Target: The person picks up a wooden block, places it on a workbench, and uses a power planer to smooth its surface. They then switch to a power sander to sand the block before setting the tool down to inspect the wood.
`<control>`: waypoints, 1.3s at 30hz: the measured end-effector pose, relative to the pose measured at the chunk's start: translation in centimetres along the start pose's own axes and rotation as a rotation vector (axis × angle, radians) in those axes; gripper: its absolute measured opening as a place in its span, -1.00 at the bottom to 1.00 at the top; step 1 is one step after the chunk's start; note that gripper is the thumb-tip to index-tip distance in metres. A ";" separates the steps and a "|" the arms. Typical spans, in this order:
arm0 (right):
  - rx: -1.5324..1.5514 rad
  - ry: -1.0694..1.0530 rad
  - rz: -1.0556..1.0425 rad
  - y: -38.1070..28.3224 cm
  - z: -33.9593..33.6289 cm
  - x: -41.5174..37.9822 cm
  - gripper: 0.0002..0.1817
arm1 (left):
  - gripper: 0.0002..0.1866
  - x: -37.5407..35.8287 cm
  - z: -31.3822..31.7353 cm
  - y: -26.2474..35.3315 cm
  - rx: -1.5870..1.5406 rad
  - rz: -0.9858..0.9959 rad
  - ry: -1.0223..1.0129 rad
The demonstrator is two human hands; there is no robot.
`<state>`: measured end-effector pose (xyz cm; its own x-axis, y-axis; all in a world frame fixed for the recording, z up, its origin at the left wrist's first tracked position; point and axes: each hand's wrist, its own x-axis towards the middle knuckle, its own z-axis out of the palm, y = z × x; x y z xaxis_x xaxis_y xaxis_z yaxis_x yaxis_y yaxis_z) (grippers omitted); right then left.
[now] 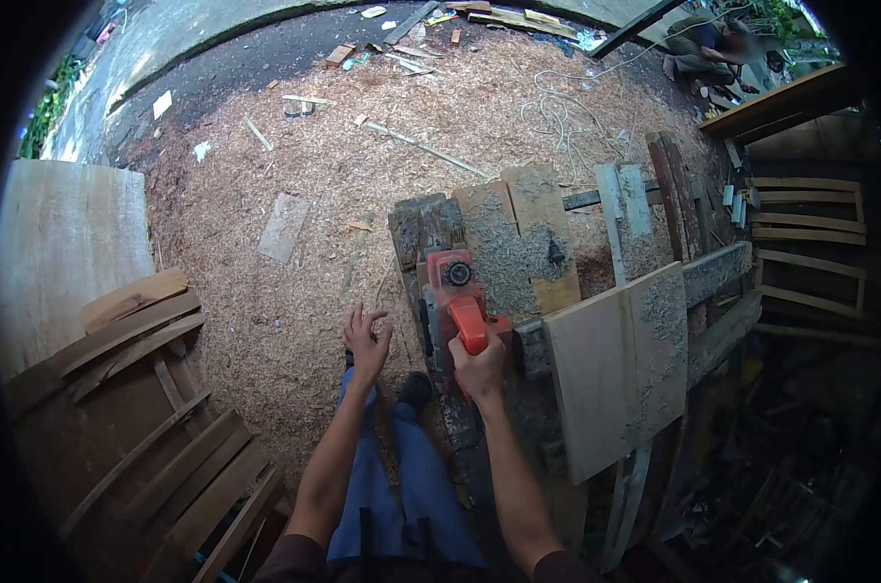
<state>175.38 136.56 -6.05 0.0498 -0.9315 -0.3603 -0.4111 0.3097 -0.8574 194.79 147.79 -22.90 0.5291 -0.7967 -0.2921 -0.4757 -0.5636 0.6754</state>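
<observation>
A red electric hand planer (452,282) with a black round knob at its front rests along the left edge of the wooden workbench (431,219). My right hand (479,369) is wrapped round its rear handle. To the left of the planer, my left hand (366,340) hangs in the air over the shavings, fingers apart and holding nothing. Right of the planer lie boards (489,228) strewn with grey shavings. A wide pale panel (596,374) also lies on the bench, shavings along its right side. The wood directly under the planer is mostly hidden.
Wood shavings (343,194) cover the ground, with scraps and a loose cord (557,117). Wooden frames (188,466) and a pale sheet (71,253) stand at left. Slatted frames (810,214) stand at right. Another person (708,49) crouches at the far right.
</observation>
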 end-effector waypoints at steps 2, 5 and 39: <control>0.000 0.012 -0.015 0.1 0.2 0.1 -0.79 | -0.64 -0.1 -0.1 0.2 -0.029 -0.010 -0.015; -0.016 -0.001 -0.016 0.5 0.2 0.3 -0.79 | -0.64 -0.1 -0.4 0.8 -0.043 -0.037 -0.028; 0.257 -0.012 0.230 4.1 -3.0 -4.1 -0.69 | -0.62 -1.4 -2.8 1.8 0.003 0.007 -0.049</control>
<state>170.78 141.11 -7.00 -0.0063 -0.8299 -0.5579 -0.1706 0.5506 -0.8171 195.14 148.50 -19.42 0.4905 -0.8105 -0.3201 -0.4815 -0.5583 0.6756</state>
